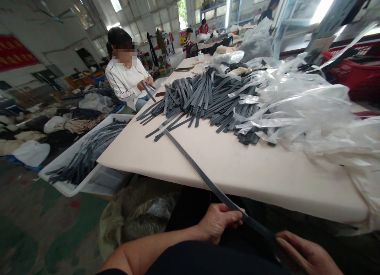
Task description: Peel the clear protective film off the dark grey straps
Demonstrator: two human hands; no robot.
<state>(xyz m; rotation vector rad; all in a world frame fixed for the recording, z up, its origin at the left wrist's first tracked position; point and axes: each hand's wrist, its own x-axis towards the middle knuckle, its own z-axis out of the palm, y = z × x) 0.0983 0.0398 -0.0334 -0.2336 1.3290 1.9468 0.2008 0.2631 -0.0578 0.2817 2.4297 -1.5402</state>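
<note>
A long dark grey strip (197, 168) runs from the table top down over the front edge to my two hands. My left hand (221, 221) pinches it between thumb and fingers just in front of the edge. Further right and lower, my right hand (308, 253) is closed on the strip near its lower end. The strip's far end rests on the table beside a few loose strips. Behind it lies a large heap of similar grey strips (204, 94), partly under clear plastic wrapping (297, 104).
The pale table (142, 156) has its front edge close to my body. A white bin (89, 180) of strips stands left of it, a sack (133, 211) below. A person in white (126, 79) sits across the left corner. A red basket (356, 73) is at right.
</note>
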